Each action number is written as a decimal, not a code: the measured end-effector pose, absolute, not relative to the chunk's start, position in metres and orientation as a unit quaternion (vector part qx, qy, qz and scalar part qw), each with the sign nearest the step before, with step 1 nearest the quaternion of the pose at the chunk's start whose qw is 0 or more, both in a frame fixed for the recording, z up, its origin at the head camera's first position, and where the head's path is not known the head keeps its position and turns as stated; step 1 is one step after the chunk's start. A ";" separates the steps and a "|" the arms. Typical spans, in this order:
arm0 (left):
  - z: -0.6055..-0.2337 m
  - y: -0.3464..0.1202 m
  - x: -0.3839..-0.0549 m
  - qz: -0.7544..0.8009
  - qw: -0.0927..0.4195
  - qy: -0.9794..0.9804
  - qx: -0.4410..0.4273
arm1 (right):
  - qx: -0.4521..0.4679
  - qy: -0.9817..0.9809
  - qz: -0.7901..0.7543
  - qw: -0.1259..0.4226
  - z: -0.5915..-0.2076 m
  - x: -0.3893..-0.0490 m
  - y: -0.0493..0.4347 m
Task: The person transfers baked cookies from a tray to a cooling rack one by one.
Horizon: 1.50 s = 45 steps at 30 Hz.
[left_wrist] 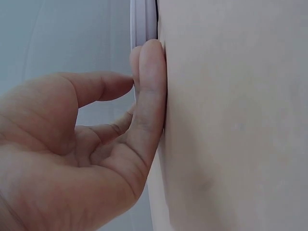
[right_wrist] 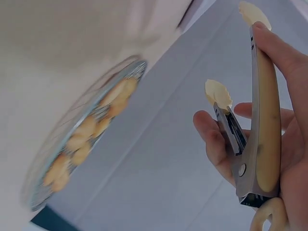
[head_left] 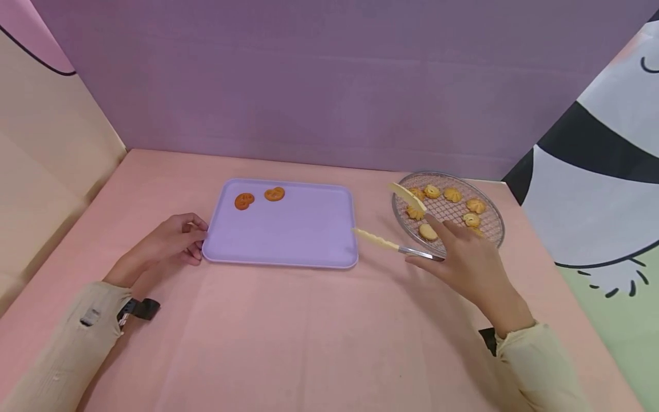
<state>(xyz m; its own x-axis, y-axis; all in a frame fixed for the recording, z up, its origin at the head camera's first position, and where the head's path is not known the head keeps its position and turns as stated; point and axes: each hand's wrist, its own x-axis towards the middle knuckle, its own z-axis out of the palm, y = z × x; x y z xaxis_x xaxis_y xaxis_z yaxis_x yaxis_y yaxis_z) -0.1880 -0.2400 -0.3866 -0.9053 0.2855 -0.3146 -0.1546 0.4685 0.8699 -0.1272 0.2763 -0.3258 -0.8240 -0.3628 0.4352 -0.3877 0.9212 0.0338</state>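
Observation:
My left hand point(head_left: 177, 237) grips the left edge of a lilac rectangular tray point(head_left: 288, 234), with thumb and fingers at its rim; the left wrist view shows this rim point(left_wrist: 144, 21) edge-on at the fingertips. Two brown pretzel-shaped biscuits, one at the left point(head_left: 244, 201) and one beside it point(head_left: 274, 194), lie near the tray's far side. My right hand point(head_left: 471, 263) holds metal tongs point(right_wrist: 268, 115) with cream scalloped tips, spread wide with nothing between them. The tongs overlap a round wire-mesh tray point(head_left: 502, 220) in the head view, which bears several golden biscuits point(head_left: 476, 205).
A pink cloth covers the table point(head_left: 309, 337). Behind it rises a purple backdrop point(head_left: 329, 86), with a beige panel point(head_left: 46, 149) at the left. A panel with a cartoon figure point(head_left: 607, 171) stands on the right, close to the mesh tray.

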 end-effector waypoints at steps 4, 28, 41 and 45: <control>-0.386 -0.239 -0.187 0.517 0.212 0.829 0.040 | 0.238 -0.941 0.011 0.239 -0.321 -0.132 0.258; -0.383 -0.235 -0.184 0.516 0.219 0.827 0.042 | 0.285 -0.951 -0.017 0.122 -0.319 -0.177 0.179; -0.384 -0.235 -0.184 0.511 0.221 0.830 0.042 | 0.284 -0.958 -0.005 0.046 -0.330 -0.222 0.140; -0.384 -0.234 -0.184 0.512 0.222 0.829 0.041 | 0.280 -0.959 0.036 0.010 -0.332 -0.237 0.131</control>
